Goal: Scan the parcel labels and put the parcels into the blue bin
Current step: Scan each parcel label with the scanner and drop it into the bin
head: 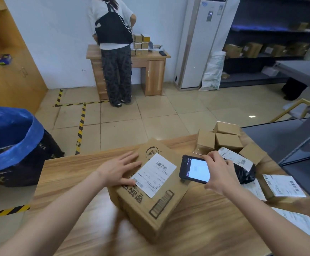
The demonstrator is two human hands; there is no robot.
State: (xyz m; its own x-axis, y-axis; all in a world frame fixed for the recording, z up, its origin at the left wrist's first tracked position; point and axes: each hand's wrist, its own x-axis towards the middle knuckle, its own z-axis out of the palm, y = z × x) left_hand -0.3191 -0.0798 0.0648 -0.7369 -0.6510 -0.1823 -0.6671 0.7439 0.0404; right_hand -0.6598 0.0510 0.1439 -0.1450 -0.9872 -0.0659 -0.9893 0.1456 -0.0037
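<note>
A large brown cardboard parcel [150,196] lies on the wooden table [73,169], with a white barcode label [153,174] on its top. My left hand [121,168] rests flat on the parcel's top, fingers straight, just left of the label. My right hand [218,172] grips a black handheld scanner [195,171] with a lit screen, held just right of the label. The blue bin [10,137], a container lined with a blue bag, stands on the floor to the left of the table.
Several small brown boxes [224,139], a black bagged parcel [244,172] and flat labelled parcels [283,185] lie on the table's right side. A dark grey shelf unit [298,141] borders the right. A person [115,48] stands at a far desk [150,58].
</note>
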